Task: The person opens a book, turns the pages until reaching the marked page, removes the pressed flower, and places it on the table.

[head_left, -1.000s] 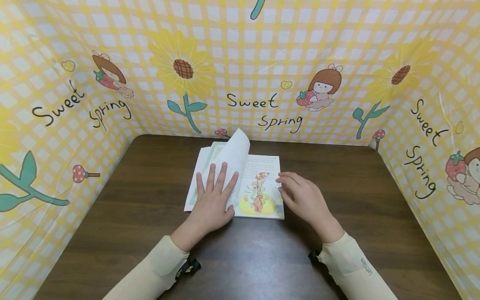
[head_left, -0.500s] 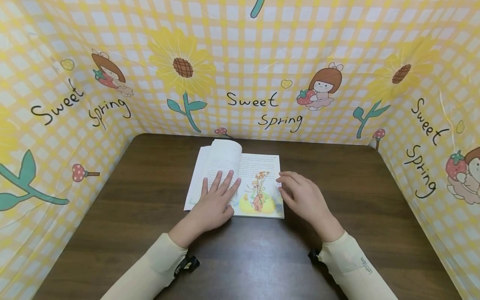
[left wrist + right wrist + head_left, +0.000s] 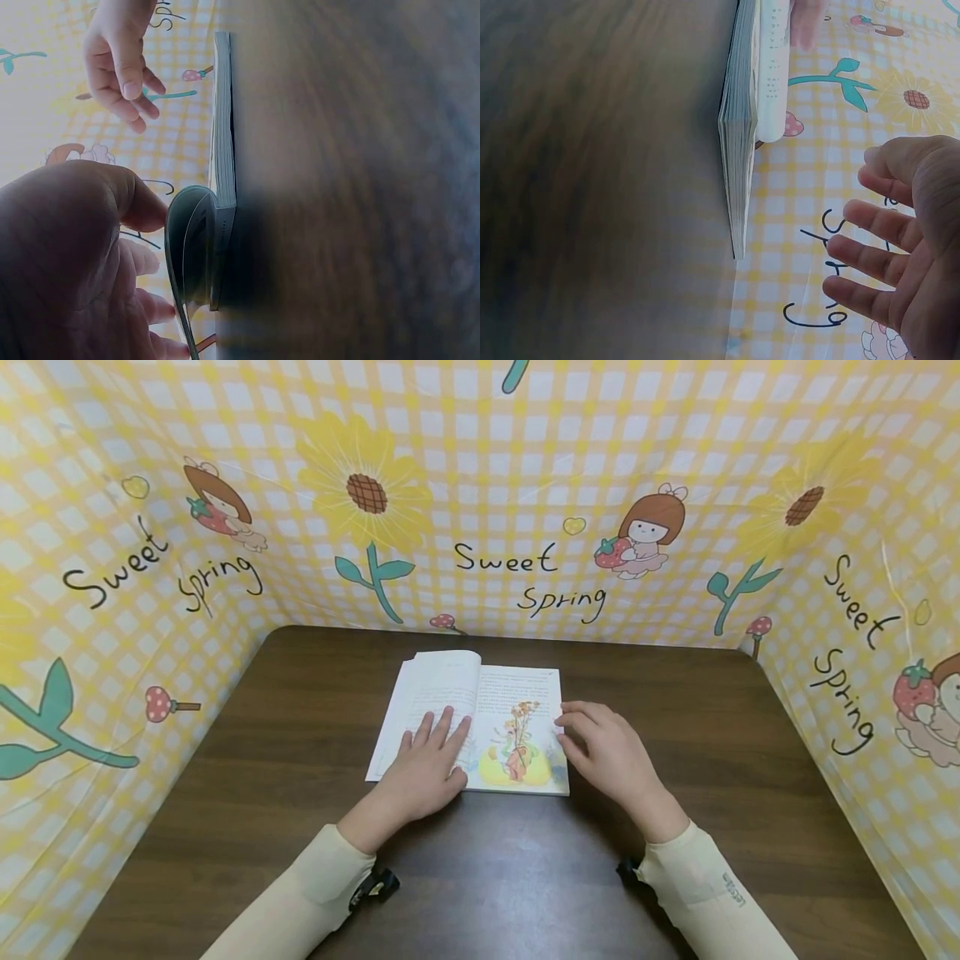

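An open book lies on the table, its right page showing text and a coloured drawing of flowers over a yellow shape. My left hand rests on the left page with fingers spread. Seen from the left wrist, the pages under that hand bow up in a curve beside the thick page block. Just off the book's right edge is my right hand, fingers loosely bent. In the right wrist view this hand holds nothing and stays apart from the page block.
The dark wooden table extends around the book. A yellow checked cloth with sunflowers and "Sweet Spring" lettering walls the back and both sides. Each wrist carries a black strap device beneath a pale sleeve.
The lifted page has come down to the left and now lies over the left side. My left hand slid slightly lower and pressed it. My right hand has stayed in place.
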The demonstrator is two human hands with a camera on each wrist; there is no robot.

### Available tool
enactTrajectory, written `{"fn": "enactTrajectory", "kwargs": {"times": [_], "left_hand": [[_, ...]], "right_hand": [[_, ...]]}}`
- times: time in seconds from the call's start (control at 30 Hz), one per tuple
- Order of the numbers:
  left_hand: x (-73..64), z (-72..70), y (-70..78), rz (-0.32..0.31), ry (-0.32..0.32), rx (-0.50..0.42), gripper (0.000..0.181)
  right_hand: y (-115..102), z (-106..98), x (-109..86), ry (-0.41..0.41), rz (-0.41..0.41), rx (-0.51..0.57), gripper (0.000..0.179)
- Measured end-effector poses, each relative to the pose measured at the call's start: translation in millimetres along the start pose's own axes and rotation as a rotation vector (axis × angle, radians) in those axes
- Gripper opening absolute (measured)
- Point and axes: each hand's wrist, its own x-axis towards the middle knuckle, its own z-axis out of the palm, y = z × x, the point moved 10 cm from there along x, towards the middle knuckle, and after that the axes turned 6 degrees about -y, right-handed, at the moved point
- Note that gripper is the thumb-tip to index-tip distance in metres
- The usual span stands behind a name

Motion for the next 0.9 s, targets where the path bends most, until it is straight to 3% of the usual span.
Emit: {"fn": "enactTrajectory", "kwargs": {"times": [0.33, 0.57, 0.9], "left_hand": [[2.4, -0.1, -2.2, 0.0, -0.022, 0.012, 0.086], [1.4, -0.3, -3.5, -0.008, -0.033, -0.015, 0.086], [0.6, -1.7, -2.1, -0.019, -0.041, -0.02, 0.087]], "right_hand": [[8.6, 11.2, 1.3, -0.112, 0.126, 0.05, 0.02], [7.9, 29.6, 3.0, -0.176, 0.261, 0.182, 0.02], [3.4, 52.4, 0.8, -0.176, 0.358, 0.272, 0.018]]}}
